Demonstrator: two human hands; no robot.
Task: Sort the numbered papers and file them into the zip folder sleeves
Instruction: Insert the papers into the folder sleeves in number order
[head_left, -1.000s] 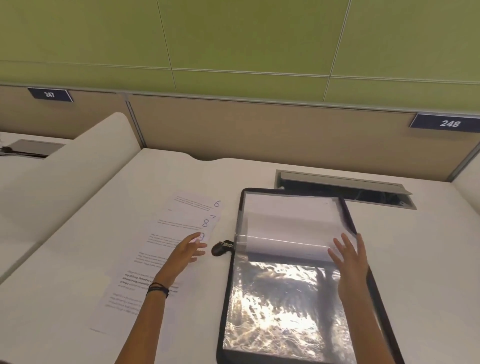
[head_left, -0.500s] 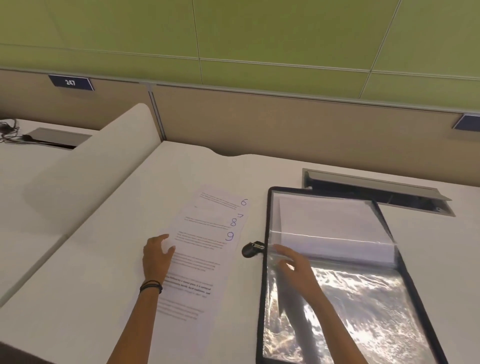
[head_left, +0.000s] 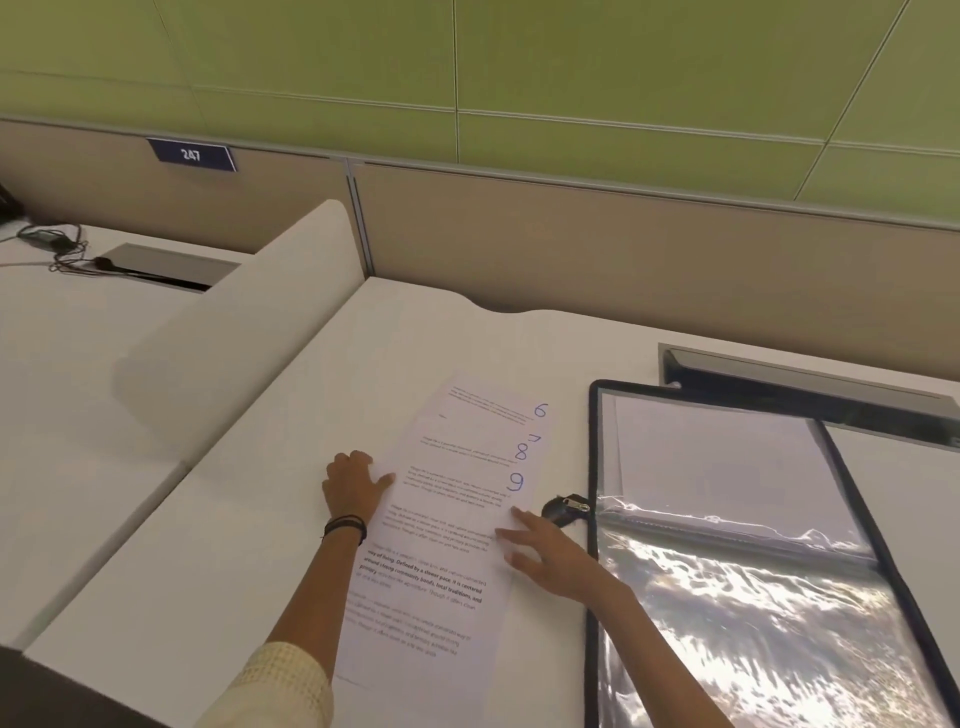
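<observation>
A fanned stack of numbered papers (head_left: 457, 499) lies on the white desk, with blue numbers 6, 7, 8 and 9 showing along its right edge. My left hand (head_left: 353, 488) rests flat on the stack's left edge. My right hand (head_left: 545, 556) reaches over the stack's right edge with fingers straight, its fingertips on the sheet below the 9. To the right lies the open zip folder (head_left: 592, 597) with black trim; a clear sleeve (head_left: 737, 597) shines in the light, and a white sheet (head_left: 727, 457) sits in its upper part. The black zipper pull (head_left: 563, 508) lies beside the folder.
A white curved divider (head_left: 234, 332) separates this desk from the left one, where cables (head_left: 57, 244) lie. A recessed cable tray (head_left: 810, 379) with a grey lid sits behind the folder. A tan partition wall runs along the desk's back, with sign 247 (head_left: 191, 155).
My right hand has left the folder sleeve and crossed left onto the papers' right edge. My left hand stays on the stack's left edge. The view has swung left.
</observation>
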